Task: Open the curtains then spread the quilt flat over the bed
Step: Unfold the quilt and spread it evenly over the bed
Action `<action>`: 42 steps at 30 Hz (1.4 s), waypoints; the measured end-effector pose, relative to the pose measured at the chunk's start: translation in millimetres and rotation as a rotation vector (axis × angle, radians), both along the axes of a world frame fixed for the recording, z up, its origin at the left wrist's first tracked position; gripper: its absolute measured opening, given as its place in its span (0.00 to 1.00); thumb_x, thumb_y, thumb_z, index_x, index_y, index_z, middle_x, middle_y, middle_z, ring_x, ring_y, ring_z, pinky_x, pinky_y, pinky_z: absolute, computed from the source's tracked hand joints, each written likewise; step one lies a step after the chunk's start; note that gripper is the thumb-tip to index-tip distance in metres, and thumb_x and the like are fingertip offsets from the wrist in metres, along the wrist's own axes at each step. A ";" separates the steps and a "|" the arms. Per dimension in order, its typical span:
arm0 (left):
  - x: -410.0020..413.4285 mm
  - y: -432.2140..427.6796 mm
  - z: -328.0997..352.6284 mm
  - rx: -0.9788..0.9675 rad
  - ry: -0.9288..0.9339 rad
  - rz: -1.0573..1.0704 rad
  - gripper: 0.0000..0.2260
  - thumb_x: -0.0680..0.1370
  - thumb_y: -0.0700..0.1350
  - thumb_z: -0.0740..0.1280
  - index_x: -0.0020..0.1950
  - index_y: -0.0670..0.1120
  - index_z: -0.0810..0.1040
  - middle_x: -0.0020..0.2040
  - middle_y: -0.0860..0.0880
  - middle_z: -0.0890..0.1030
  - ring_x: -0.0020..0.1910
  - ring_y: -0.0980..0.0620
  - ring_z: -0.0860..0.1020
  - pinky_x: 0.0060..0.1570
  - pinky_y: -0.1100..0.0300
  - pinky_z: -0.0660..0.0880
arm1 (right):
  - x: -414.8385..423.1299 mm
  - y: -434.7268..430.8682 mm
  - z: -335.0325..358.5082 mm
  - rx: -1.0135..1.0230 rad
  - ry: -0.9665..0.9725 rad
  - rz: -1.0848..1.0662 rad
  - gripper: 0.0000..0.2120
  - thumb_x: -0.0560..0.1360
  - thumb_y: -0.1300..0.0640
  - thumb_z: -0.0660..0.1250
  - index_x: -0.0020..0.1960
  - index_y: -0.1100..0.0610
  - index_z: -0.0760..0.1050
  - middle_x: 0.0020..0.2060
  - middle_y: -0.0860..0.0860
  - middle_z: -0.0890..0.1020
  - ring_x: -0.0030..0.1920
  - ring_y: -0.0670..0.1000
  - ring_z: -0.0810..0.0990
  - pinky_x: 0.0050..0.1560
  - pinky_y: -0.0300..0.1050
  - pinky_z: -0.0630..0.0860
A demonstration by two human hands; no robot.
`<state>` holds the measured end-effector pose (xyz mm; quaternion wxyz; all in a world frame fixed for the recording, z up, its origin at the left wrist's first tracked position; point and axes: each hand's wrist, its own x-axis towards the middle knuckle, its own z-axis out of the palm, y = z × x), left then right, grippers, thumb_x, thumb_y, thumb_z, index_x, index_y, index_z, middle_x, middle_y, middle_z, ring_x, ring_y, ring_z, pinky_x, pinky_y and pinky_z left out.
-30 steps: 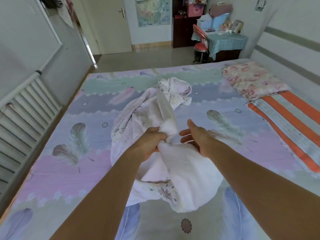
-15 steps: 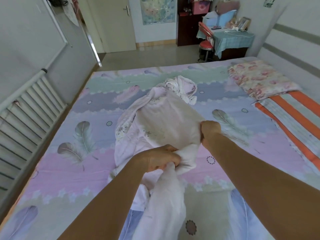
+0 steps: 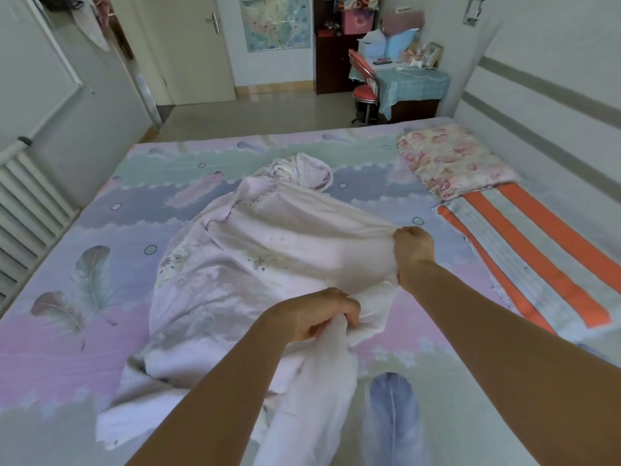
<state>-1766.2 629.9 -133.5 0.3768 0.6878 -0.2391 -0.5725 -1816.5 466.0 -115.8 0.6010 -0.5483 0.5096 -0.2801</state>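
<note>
The quilt [image 3: 235, 280] lies bunched in the middle of the bed [image 3: 100, 213]. It forms a long heap whose axis runs from the near edge away toward the far side. The far end is twisted into a knot-like wad and the near end trails down out of view. The quilt is thin, soft cloth, pale lilac and white with faint flower sprigs, creased and rumpled throughout.

The left hand [image 3: 319, 314] is curled tight round a gathered rope of the quilt at the near end. The right hand [image 3: 413, 250] is a fist clenched on the quilt's right edge, and the cloth between the two hands is drawn into a smooth, taut panel.

The bed's sheet is pastel bands of pink, lilac and green, printed with feathers and small rings. At the right, well apart from the quilt, a flowered pillow [image 3: 450, 159] lies just beyond an orange-striped mat [image 3: 524, 250]. A ribbed radiator [image 3: 27, 203] stands at the left wall. Past the bed are a door [image 3: 198, 45], a wall map [image 3: 275, 21], a red stool [image 3: 364, 92] and a desk [image 3: 413, 82] under checked cloth.
</note>
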 end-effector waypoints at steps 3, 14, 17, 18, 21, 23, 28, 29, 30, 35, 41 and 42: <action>-34.5 -37.2 -3.2 -0.011 0.028 -0.002 0.15 0.60 0.42 0.64 0.46 0.40 0.74 0.38 0.42 0.69 0.34 0.48 0.67 0.34 0.57 0.58 | -33.1 -38.8 -2.4 -0.053 0.057 0.023 0.12 0.77 0.66 0.54 0.53 0.65 0.75 0.41 0.57 0.73 0.40 0.53 0.70 0.33 0.41 0.66; -123.8 -135.7 -23.9 0.029 0.182 -0.122 0.19 0.67 0.51 0.69 0.54 0.43 0.79 0.46 0.42 0.77 0.44 0.45 0.75 0.47 0.54 0.71 | -130.0 -140.3 -17.0 -0.056 0.158 0.131 0.07 0.77 0.63 0.57 0.43 0.57 0.71 0.36 0.56 0.70 0.34 0.52 0.66 0.33 0.40 0.62; -116.3 -140.0 -28.5 0.025 0.208 -0.263 0.26 0.74 0.64 0.64 0.57 0.44 0.80 0.47 0.45 0.81 0.45 0.47 0.79 0.46 0.56 0.78 | -137.0 -144.9 -20.0 0.023 0.187 0.222 0.06 0.77 0.63 0.60 0.47 0.57 0.75 0.39 0.55 0.76 0.37 0.54 0.73 0.37 0.42 0.69; -110.4 -141.3 -31.0 0.033 0.196 -0.261 0.28 0.74 0.67 0.61 0.58 0.44 0.79 0.47 0.45 0.81 0.45 0.47 0.80 0.45 0.55 0.79 | -137.8 -143.4 -21.7 0.049 0.185 0.252 0.06 0.77 0.62 0.60 0.47 0.58 0.76 0.40 0.56 0.77 0.37 0.54 0.74 0.38 0.43 0.71; -91.7 -151.7 -31.8 0.054 0.107 0.040 0.32 0.76 0.70 0.56 0.54 0.42 0.80 0.45 0.44 0.82 0.43 0.45 0.82 0.45 0.51 0.82 | -139.1 -130.2 -27.2 0.080 0.157 0.323 0.08 0.76 0.60 0.64 0.47 0.63 0.79 0.43 0.60 0.81 0.37 0.55 0.78 0.41 0.45 0.76; -80.2 -163.0 -29.9 0.027 0.084 0.349 0.28 0.76 0.67 0.59 0.51 0.41 0.78 0.45 0.44 0.80 0.41 0.46 0.82 0.44 0.48 0.82 | -137.7 -120.1 -29.9 0.133 0.110 0.386 0.11 0.76 0.58 0.66 0.51 0.65 0.81 0.48 0.61 0.83 0.43 0.56 0.82 0.50 0.48 0.77; -55.1 -179.2 -23.9 -0.015 0.067 0.585 0.18 0.77 0.53 0.68 0.58 0.40 0.78 0.50 0.42 0.82 0.43 0.47 0.81 0.35 0.55 0.81 | -123.5 -113.3 -24.3 0.259 0.021 0.739 0.11 0.74 0.58 0.69 0.54 0.61 0.82 0.51 0.59 0.85 0.49 0.54 0.84 0.55 0.48 0.79; -49.9 -180.1 -22.9 -0.027 0.059 0.633 0.14 0.77 0.45 0.67 0.60 0.39 0.77 0.52 0.41 0.82 0.43 0.46 0.81 0.32 0.57 0.81 | -120.1 -113.1 -22.0 0.296 0.001 0.814 0.09 0.74 0.58 0.69 0.52 0.60 0.83 0.50 0.58 0.85 0.49 0.53 0.85 0.52 0.45 0.80; -45.8 -180.1 -21.4 -0.043 0.035 0.674 0.12 0.77 0.38 0.64 0.61 0.39 0.77 0.52 0.41 0.82 0.42 0.46 0.81 0.30 0.57 0.80 | -117.0 -113.2 -19.8 0.321 -0.007 0.854 0.07 0.74 0.58 0.69 0.49 0.58 0.84 0.48 0.56 0.86 0.48 0.52 0.85 0.47 0.42 0.80; -31.7 -161.6 -16.5 -0.126 -0.089 0.567 0.16 0.75 0.33 0.58 0.57 0.46 0.78 0.46 0.46 0.81 0.41 0.50 0.78 0.34 0.58 0.77 | -87.7 -122.9 -12.4 0.210 0.177 0.560 0.15 0.78 0.52 0.61 0.43 0.59 0.82 0.35 0.53 0.81 0.30 0.50 0.76 0.34 0.40 0.71; -35.1 -141.2 -7.9 -0.141 -0.121 0.163 0.09 0.71 0.36 0.64 0.45 0.45 0.82 0.37 0.48 0.79 0.37 0.52 0.76 0.37 0.62 0.72 | -50.9 -122.4 -14.9 0.217 0.268 0.588 0.26 0.78 0.38 0.58 0.54 0.60 0.76 0.46 0.56 0.79 0.43 0.54 0.76 0.41 0.44 0.73; -36.1 -140.3 -6.1 -0.131 -0.100 0.099 0.09 0.71 0.35 0.64 0.41 0.46 0.81 0.34 0.50 0.78 0.34 0.53 0.76 0.35 0.63 0.72 | -44.8 -121.6 -14.3 0.209 0.285 0.628 0.25 0.77 0.37 0.59 0.53 0.60 0.75 0.44 0.55 0.79 0.41 0.54 0.76 0.40 0.42 0.72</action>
